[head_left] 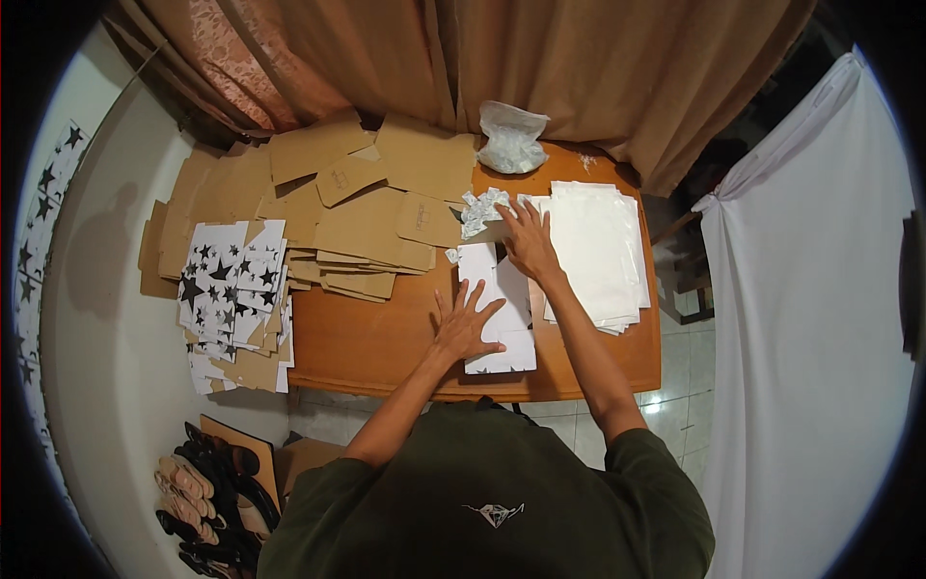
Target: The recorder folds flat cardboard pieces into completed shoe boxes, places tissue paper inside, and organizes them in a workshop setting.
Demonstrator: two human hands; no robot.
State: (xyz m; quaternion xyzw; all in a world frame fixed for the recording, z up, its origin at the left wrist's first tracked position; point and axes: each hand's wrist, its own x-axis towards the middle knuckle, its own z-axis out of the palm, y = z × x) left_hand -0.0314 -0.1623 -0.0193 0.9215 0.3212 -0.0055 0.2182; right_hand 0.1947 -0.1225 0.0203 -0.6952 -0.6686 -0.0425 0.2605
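Observation:
A white folded card box piece with black stars along its near edge lies on the wooden table in front of me. My left hand rests flat on its left side with the fingers spread. At its far end a brown flap stands up, and my right hand reaches over it with the fingers apart. Whether those fingertips touch the flap is hard to see. Just beyond that hand is a heap of small white packets, partly hidden by the fingers.
Flat brown cardboard pieces cover the table's far left. Star-printed white cards are stacked at the left edge. To the right is a pile of white sheets or bags. A plastic bag stands at the back. Shoes sit at lower left.

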